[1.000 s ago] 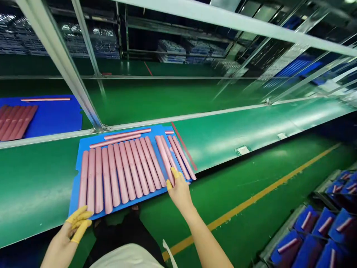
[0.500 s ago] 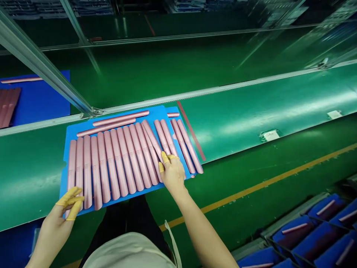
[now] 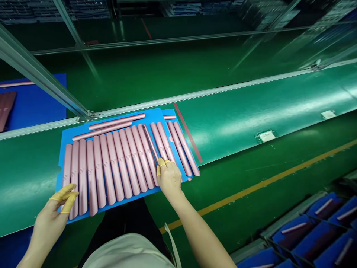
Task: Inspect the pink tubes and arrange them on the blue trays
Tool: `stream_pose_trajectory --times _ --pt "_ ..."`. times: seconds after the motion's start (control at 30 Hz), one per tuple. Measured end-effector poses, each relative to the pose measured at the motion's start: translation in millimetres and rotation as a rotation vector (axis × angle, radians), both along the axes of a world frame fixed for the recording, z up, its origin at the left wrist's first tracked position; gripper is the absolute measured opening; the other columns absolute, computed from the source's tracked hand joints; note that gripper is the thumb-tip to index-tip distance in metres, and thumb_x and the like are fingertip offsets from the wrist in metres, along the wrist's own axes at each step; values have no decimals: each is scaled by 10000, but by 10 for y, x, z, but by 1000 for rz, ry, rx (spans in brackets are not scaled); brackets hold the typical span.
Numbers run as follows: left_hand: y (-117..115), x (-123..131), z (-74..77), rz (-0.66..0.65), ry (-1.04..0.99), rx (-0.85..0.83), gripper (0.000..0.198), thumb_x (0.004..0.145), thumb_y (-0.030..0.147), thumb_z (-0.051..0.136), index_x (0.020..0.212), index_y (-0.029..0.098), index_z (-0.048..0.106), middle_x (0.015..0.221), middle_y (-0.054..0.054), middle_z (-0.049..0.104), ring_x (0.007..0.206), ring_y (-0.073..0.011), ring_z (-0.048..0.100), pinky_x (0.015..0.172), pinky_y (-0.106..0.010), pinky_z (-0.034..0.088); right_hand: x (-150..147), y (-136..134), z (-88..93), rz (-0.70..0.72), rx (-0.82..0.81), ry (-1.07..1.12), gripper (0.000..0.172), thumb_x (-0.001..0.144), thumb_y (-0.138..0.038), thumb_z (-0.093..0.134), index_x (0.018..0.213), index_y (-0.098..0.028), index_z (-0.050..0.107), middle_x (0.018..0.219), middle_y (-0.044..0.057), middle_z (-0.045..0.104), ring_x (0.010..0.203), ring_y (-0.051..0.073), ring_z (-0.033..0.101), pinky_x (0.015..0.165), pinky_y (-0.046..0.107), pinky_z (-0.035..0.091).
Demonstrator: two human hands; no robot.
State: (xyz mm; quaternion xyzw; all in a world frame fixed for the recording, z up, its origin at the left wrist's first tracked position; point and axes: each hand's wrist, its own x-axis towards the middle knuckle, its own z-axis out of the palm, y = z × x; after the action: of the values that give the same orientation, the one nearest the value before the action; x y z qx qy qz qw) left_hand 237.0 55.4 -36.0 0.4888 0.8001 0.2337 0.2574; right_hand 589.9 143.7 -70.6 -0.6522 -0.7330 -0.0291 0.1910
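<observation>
Long pink metallic strips with rounded, shell-like faces (image 3: 106, 167) lie side by side on a blue board (image 3: 156, 115). My right hand (image 3: 170, 178), yellow covers on its fingertips, pinches the lower part of one pink strip (image 3: 151, 143). That strip is tipped onto its edge, with a pair of strips (image 3: 162, 139) to its right. At the board's lower left corner is my left hand (image 3: 55, 208), also with yellow finger covers. Its thumb and fingers are apart over the lower ends of the leftmost strips. Two more strips (image 3: 117, 122) lie crosswise along the board's top.
The board rests on a green conveyor belt (image 3: 228, 126). A second blue board with strips (image 3: 185, 149) shows at its right, beside a red line (image 3: 188, 132). A metal post (image 3: 47, 80) rises at the left. Racked blue trays (image 3: 295, 227) stand at lower right.
The strip in my right hand has turned from lying slanted, face up, to standing on its edge. Both hands and the board sit slightly further left and lower in view.
</observation>
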Motion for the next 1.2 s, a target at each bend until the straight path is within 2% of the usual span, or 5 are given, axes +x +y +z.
stream_pose_trajectory --times 0.33,0.47,0.7,0.93,1.2 --pt "430 1253 419 98 -832 16 640 703 424 685 1278 284 441 1256 -65 561 1105 -213 553 936 -331 459 -52 -367 511 142 45 513 395 860 -109 426 1252 -105 477 936 125 601 843 193 588 719 320 522" --pt "648 1546 547 284 -1112 13 499 712 319 701 1184 248 554 1048 -35 638 898 -132 613 807 -209 503 -403 -702 596 378 -222 733 403 857 -142 405 1249 -148 498 961 117 594 834 185 575 724 329 524" --pt "652 1523 540 336 -1383 35 465 619 294 775 1060 286 626 745 36 582 623 -70 550 607 -162 515 -574 -838 439 547 -952 1914 619 786 -542 545 1315 -245 420 896 51 628 530 78 478 496 238 433" --pt "720 1343 339 190 -843 -2 568 623 394 761 1151 282 582 1141 -17 621 1006 -178 578 965 -299 416 -165 -603 554 218 -398 1156 426 811 -184 439 1219 -176 564 739 24 539 619 113 483 610 257 469" --pt "542 1370 446 207 -1120 -127 604 675 468 696 1220 276 520 1224 -66 588 1048 -224 578 899 -326 463 -114 -526 720 377 -484 1144 448 830 -149 413 1265 -183 516 782 32 595 669 119 546 659 265 497"
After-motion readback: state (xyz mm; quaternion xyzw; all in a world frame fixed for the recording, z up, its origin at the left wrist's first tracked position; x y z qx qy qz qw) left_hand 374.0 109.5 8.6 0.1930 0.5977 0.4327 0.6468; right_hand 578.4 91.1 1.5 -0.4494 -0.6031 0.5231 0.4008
